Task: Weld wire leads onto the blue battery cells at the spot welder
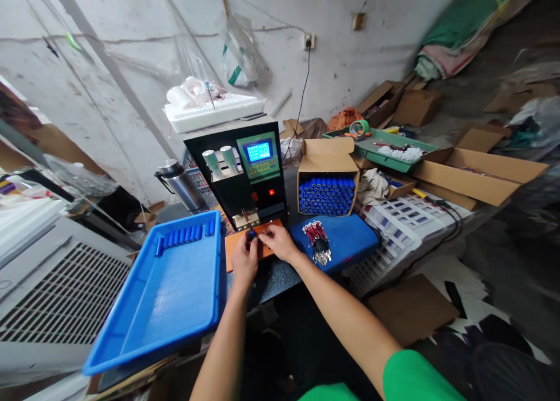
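Observation:
My left hand (245, 256) is closed around a blue cylindrical battery cell (252, 234), just below the electrodes (247, 217) of a black spot welder (227, 200). Beside it, my right hand (279, 242) has its fingers pinched together close to the cell; what they grip is too small to make out. Both hands are over an orange board (231, 256) at the welder's foot. To the right, a bundle of red and black wire leads (318, 241) lies on a blue pad (350, 241).
On the left, a blue plastic tray (151, 354) carries a row of blue cells (181, 236). An open cardboard box (326, 147) packed with cells stands behind the pad. A steel flask (181, 185) is left of the welder. Farther right are a green tray (385, 150) and white crates (389, 238).

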`<state>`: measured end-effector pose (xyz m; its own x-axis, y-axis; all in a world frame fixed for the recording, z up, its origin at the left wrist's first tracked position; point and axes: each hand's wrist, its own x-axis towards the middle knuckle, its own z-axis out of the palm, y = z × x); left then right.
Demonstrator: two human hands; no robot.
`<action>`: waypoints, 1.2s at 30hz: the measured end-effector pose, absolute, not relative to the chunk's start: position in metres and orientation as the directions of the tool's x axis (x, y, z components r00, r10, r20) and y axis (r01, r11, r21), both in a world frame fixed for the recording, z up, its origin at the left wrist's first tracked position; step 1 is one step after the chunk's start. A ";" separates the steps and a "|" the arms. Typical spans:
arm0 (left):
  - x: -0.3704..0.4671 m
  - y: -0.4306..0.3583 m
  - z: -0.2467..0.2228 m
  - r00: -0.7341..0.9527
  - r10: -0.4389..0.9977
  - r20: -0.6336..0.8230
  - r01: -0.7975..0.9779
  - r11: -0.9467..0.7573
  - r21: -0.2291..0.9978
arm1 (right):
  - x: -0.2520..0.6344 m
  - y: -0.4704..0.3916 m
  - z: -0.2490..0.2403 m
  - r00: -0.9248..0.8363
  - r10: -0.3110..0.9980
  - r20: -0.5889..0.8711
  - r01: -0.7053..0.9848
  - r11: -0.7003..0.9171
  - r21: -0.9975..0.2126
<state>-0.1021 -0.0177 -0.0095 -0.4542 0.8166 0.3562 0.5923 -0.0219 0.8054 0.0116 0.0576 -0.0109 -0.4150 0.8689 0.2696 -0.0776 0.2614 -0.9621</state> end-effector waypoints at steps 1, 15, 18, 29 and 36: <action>-0.102 -0.018 -0.010 -0.454 0.817 0.356 0.594 -0.021 0.804 | 0.011 0.058 -0.011 -0.411 0.869 0.275 -0.066 0.272 -0.960; -0.099 -0.018 -0.007 -0.497 0.797 0.343 0.591 0.022 0.806 | 0.010 0.059 -0.013 -0.377 0.885 0.272 -0.043 0.277 -0.960; -0.098 -0.018 -0.004 -0.488 0.808 0.330 0.558 -0.002 0.830 | 0.011 0.059 -0.013 -0.395 0.886 0.242 -0.087 0.227 -0.970; -0.112 -0.050 -0.011 -0.533 0.735 0.419 0.599 -0.021 0.800 | 0.013 0.065 -0.009 -0.488 0.870 0.073 -0.225 -0.045 -0.973; -0.114 -0.061 -0.011 -0.394 0.765 0.509 0.779 -0.017 0.627 | 0.015 0.068 -0.010 -0.489 0.868 0.085 -0.287 -0.067 -0.956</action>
<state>-0.1143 -0.0610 -0.0108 -0.3937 0.7652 0.5093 0.7786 -0.0170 0.6273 0.0150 0.0676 -0.0104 -0.4886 0.8683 0.0855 -0.2867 -0.0672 -0.9557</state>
